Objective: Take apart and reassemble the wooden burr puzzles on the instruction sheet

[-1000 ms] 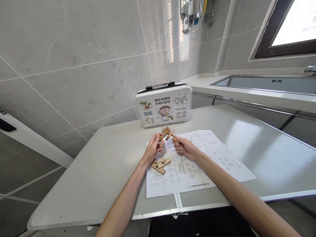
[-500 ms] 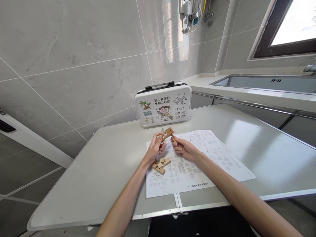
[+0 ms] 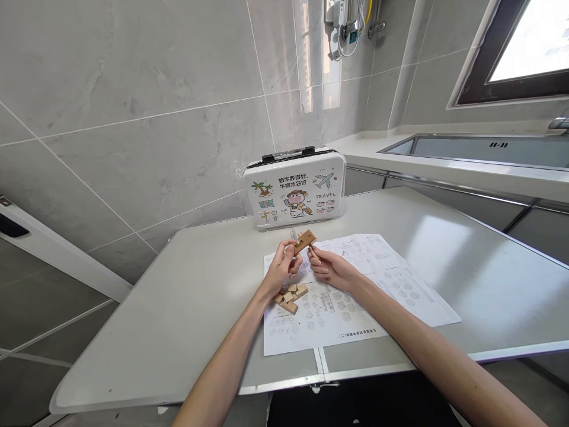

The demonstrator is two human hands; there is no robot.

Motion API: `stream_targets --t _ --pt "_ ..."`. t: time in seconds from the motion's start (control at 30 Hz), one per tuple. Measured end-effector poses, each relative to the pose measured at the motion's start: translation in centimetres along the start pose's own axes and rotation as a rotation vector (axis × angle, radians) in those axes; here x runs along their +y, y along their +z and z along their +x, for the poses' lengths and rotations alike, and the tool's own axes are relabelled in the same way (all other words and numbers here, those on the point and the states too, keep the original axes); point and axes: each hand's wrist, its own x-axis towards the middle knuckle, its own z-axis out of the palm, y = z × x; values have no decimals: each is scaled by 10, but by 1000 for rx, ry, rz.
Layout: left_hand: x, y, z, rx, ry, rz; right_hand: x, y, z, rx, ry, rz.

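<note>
"So, what's out, going from biggest down?"

"A pale folding table point(image 3: 213, 255) under the printed sheet point(image 3: 320, 332), then a white cartoon-printed carry case point(image 3: 296, 196) standing beyond the sheet's far edge. Next, a small pile of wooden blocks point(image 3: 291, 298) on the sheet's left side."

"And the hands?"

"Over the sheet's far left part. The left hand point(image 3: 281, 264) pinches a notched wooden bar point(image 3: 307, 237); the right hand point(image 3: 326, 267) holds a slim wooden piece point(image 3: 313, 251) close to it, mostly hidden by fingers."

"How far along?"

"Early, I'd judge. Two pieces are up and together; whether they touch or interlock, I can't tell. The piled ones lie unheld."
</note>
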Motion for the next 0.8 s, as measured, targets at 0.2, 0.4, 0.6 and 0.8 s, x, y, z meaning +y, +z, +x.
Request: stream_targets --t 0.2,0.4,0.6,0.8 --pt "-1 1 0 -56 -17 -27 1 2 -2 -48 2 -48" --pt "-1 2 1 -35 -50 -78 1 4 -4 -61 0 -126" --pt "-4 0 4 -11 5 79 -1 3 -5 -85 3 -123" --pt "-12 -5 7 36 47 174 -5 7 -9 -95 42 -175"
